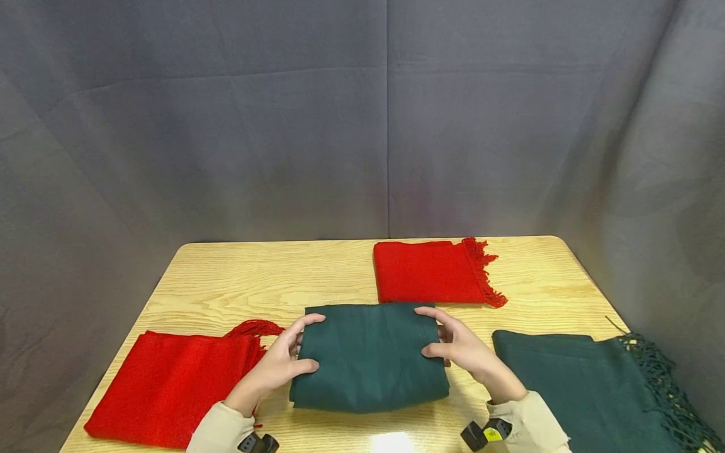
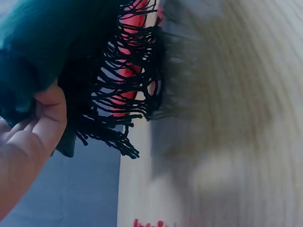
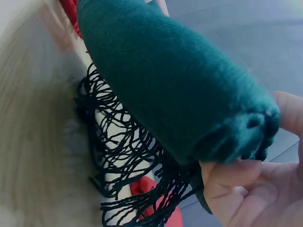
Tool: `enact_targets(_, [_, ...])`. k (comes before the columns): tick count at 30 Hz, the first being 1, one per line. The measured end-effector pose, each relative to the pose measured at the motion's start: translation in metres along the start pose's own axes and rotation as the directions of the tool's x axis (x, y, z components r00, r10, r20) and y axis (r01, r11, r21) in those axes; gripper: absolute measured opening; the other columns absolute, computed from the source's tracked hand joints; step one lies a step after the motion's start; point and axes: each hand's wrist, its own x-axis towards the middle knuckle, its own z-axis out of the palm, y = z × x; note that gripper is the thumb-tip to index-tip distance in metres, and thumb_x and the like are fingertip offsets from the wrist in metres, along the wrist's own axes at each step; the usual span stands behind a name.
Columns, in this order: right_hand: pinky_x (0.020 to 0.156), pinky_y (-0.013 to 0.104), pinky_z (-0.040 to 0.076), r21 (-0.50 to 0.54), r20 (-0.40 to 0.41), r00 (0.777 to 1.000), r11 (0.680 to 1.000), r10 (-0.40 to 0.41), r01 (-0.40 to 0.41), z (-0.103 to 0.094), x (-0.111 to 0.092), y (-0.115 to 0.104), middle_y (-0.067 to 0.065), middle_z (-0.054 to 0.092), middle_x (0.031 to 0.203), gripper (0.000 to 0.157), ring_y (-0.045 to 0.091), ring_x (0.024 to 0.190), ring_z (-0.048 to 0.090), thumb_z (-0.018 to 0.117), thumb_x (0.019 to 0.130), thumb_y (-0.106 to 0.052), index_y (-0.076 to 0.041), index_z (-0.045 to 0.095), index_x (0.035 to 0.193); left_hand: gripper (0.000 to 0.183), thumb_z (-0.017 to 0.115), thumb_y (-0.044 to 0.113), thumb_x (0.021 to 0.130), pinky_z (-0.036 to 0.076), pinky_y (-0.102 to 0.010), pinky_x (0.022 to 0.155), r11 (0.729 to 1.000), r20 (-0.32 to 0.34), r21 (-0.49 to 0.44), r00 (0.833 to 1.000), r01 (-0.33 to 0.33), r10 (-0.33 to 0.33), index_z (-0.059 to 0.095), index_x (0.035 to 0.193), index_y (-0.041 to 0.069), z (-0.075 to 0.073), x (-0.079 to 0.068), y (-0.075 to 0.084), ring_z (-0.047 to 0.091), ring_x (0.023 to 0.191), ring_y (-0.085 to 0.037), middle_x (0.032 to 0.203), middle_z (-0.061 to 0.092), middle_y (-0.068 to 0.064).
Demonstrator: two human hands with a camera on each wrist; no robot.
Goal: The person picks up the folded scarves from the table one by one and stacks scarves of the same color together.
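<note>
A folded dark green scarf (image 1: 368, 358) is held between my two hands over the near middle of the table. My left hand (image 1: 280, 363) grips its left edge, thumb and fingers spread over the top side. The right hand (image 1: 464, 349) grips the opposite edge in a similar way. Both wrist views show dark fringe (image 2: 125, 80) hanging from the underside of this scarf, above the wood. In the right wrist view, its near side looks like a thick rounded fold (image 3: 165, 80), with the thumb and fingers pinching the end. The head view hides the fringe.
A folded red scarf (image 1: 164, 387) lies at the left, its fringe toward the middle. Another red scarf (image 1: 427, 272) lies at the back, fringe to the right. A second green scarf (image 1: 583, 390) lies at the right. Grey curtains (image 1: 340, 138) surround the wooden table (image 1: 255, 270).
</note>
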Motion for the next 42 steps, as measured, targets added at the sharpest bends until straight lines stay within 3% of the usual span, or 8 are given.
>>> enact_targets(9, [0.048,0.022,0.038,0.004,0.008,0.999,0.999,0.04,-0.04,0.001,-0.003,0.017,0.009,0.054,0.085,0.067,0.014,0.066,0.05,0.059,0.077,0.005,0.001,0.031,0.137,0.068,0.057,-0.011,0.071,0.049,-0.028,0.073,0.999,0.057,-0.036,0.998,0.001,0.001,0.031,0.134,-0.003,0.005,-0.001,-0.011,0.056,0.088,-0.015,0.105,0.054,-0.021])
enact_targets(15, [0.048,0.023,0.037,-0.013,0.002,0.997,0.997,0.078,-0.077,0.002,-0.003,0.024,0.005,0.048,0.076,0.065,0.015,0.063,0.045,0.059,0.078,0.004,-0.001,0.032,0.137,0.069,0.058,-0.01,0.072,0.048,-0.028,0.075,0.998,0.071,-0.015,0.996,0.057,-0.056,0.03,0.135,0.0,0.006,-0.002,-0.017,0.055,0.09,-0.018,0.108,0.052,-0.02])
enact_targets(17, [0.048,0.023,0.036,-0.023,-0.002,0.996,0.996,0.09,-0.09,0.002,-0.003,0.027,0.004,0.043,0.072,0.065,0.015,0.061,0.041,0.059,0.078,0.003,-0.001,0.033,0.137,0.069,0.058,-0.01,0.073,0.047,-0.028,0.074,0.996,0.068,0.005,0.994,0.085,-0.086,0.031,0.135,0.002,0.007,-0.002,-0.018,0.054,0.091,-0.02,0.109,0.052,-0.018])
enact_targets(25, [0.049,0.022,0.035,0.05,0.038,0.995,0.994,0.094,-0.096,0.004,0.0,0.035,0.007,0.058,0.092,0.063,0.015,0.072,0.052,0.055,0.078,0.005,0.003,0.03,0.135,0.069,0.059,-0.009,0.074,0.042,-0.025,0.067,0.982,0.04,0.051,0.982,0.183,-0.185,0.033,0.136,0.008,0.009,-0.001,-0.024,0.046,0.083,-0.02,0.102,0.049,-0.012])
enact_targets(32, [0.049,0.022,0.036,0.039,0.032,0.996,0.995,0.086,-0.087,0.003,0.0,0.04,0.008,0.057,0.092,0.064,0.015,0.07,0.051,0.056,0.077,0.005,0.004,0.03,0.135,0.069,0.062,-0.007,0.074,0.034,-0.022,0.06,0.97,-0.001,0.118,0.977,0.213,-0.214,0.035,0.135,0.011,0.009,-0.002,-0.027,0.035,0.072,-0.017,0.086,0.039,-0.007])
enact_targets(42, [0.05,0.025,0.039,-0.1,-0.015,0.993,0.988,0.115,-0.116,0.001,-0.003,0.047,0.013,0.055,0.095,0.061,0.019,0.07,0.051,0.058,0.078,0.003,0.0,0.034,0.134,0.072,0.061,-0.005,0.079,0.043,-0.026,0.07,0.976,0.065,0.068,0.975,0.208,-0.212,0.024,0.14,0.004,0.005,-0.004,-0.029,0.049,0.092,-0.022,0.112,0.05,-0.016])
